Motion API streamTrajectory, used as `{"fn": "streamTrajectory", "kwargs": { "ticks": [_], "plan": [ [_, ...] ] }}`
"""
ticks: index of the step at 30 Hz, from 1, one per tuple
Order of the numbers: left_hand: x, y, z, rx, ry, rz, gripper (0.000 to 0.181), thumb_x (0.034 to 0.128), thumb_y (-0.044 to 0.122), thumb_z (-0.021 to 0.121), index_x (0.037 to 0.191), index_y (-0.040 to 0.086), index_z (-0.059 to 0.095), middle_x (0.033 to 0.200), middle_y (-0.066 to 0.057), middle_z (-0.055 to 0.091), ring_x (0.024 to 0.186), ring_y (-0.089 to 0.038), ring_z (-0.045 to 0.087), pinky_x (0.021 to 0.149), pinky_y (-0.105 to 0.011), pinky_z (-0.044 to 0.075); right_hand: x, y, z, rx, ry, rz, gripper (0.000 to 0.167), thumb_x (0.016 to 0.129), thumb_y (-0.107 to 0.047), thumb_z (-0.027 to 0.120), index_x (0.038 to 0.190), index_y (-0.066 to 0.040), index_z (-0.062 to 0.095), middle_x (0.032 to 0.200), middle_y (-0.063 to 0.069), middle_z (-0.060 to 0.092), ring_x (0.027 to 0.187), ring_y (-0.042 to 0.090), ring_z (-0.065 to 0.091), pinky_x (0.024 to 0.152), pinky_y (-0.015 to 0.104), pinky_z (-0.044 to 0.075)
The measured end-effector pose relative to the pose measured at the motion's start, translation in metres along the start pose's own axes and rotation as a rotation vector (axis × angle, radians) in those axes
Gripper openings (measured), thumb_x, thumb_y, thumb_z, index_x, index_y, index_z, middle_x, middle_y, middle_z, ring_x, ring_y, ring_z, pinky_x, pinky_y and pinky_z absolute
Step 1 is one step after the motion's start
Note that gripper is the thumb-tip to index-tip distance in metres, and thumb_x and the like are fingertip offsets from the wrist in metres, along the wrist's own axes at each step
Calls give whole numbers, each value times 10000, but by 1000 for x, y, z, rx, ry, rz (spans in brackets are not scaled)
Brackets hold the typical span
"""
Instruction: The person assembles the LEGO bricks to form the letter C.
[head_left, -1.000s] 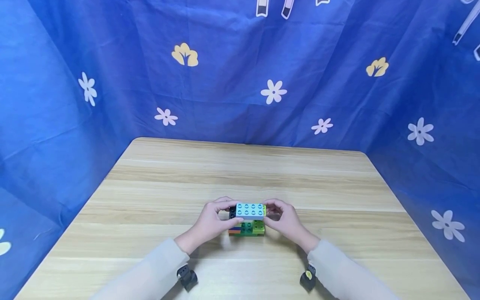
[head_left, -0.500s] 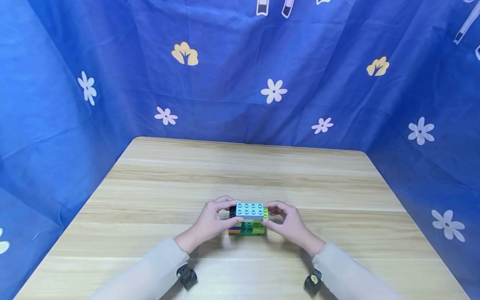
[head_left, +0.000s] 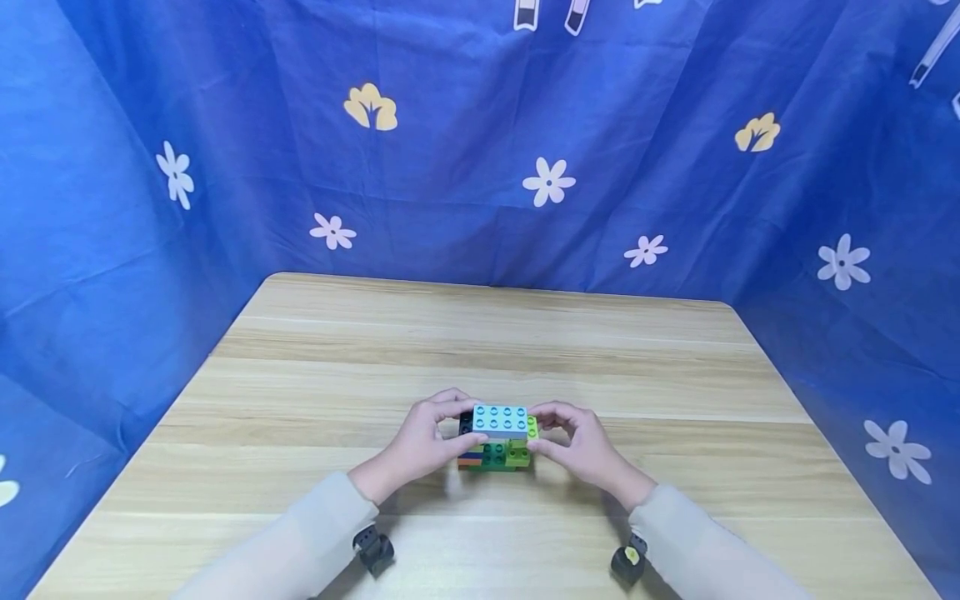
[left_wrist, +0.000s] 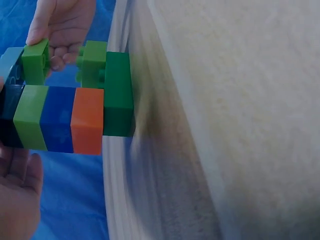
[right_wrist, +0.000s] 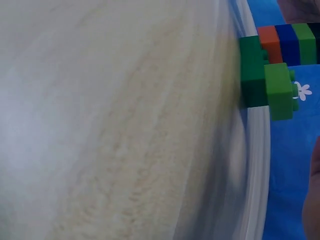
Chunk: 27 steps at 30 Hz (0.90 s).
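Observation:
My left hand (head_left: pixel 427 437) grips the upper left of a stacked toy-brick structure, thumb in front and a finger behind. There, a light blue building brick (head_left: pixel 499 417) lies across a black brick (left_wrist: pixel 11 112). Below the black brick sit light green, blue (left_wrist: pixel 60 120) and orange bricks (left_wrist: pixel 87 120) on a dark green base brick (left_wrist: pixel 118 95). My right hand (head_left: pixel 581 446) pinches a small light green brick (left_wrist: pixel 35 65) jutting out under the light blue brick's right end. A second light green brick (right_wrist: pixel 279 92) stands on the base's right end, with a gap above it.
The structure stands on a wooden table (head_left: pixel 495 350). Blue cloth (head_left: pixel 450 167) printed with flowers hangs behind and at both sides. Each sleeve carries a small black wrist camera (head_left: pixel 373 550).
My right hand has shifted slightly right, and the light green brick it pinches shows farther out from the light blue brick. My left hand has stayed in place.

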<state>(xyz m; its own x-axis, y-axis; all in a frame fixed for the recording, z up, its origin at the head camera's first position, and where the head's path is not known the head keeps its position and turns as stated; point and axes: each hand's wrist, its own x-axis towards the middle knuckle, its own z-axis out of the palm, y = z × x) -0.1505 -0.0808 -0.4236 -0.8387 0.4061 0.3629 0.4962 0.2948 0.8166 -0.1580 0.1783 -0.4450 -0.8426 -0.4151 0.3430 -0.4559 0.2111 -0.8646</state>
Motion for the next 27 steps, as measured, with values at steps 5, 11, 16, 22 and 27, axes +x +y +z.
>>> {"fn": "streamTrajectory", "kwargs": {
  "ticks": [5,11,16,22,27],
  "plan": [
    [1,0,0,7,-8,4,376,798,148,773,1139,28,671,1041,23,634,994,-169,584,910,-366,474,-2,0,3,27,23,3,377,767,-49,760,1109,31,624,1040,107,662,914,167,603,858,381,510],
    [1,3,-1,27,-14,22,381,789,117,772,1140,10,667,1037,26,634,991,-166,589,914,-374,475,-6,4,10,90,66,14,363,778,33,727,1113,92,599,1045,152,650,904,137,610,847,334,519],
    [2,5,-1,28,-15,36,387,776,81,774,1136,-7,664,1026,20,634,974,-164,590,893,-357,487,-7,4,13,95,95,5,363,770,63,722,1113,84,606,1043,173,652,894,135,615,843,392,520],
    [2,5,-2,32,-12,30,388,767,70,779,1131,-7,666,1023,21,634,984,-164,590,909,-371,480,-8,4,15,94,113,10,352,782,27,726,1112,69,612,1034,158,656,884,143,620,842,364,521],
    [2,5,-2,49,-13,27,390,770,84,781,1133,0,669,1024,24,632,993,-167,591,917,-384,477,-10,2,18,58,151,-50,355,776,15,735,1108,54,617,1025,135,657,878,149,620,824,349,527]
  ]
}}
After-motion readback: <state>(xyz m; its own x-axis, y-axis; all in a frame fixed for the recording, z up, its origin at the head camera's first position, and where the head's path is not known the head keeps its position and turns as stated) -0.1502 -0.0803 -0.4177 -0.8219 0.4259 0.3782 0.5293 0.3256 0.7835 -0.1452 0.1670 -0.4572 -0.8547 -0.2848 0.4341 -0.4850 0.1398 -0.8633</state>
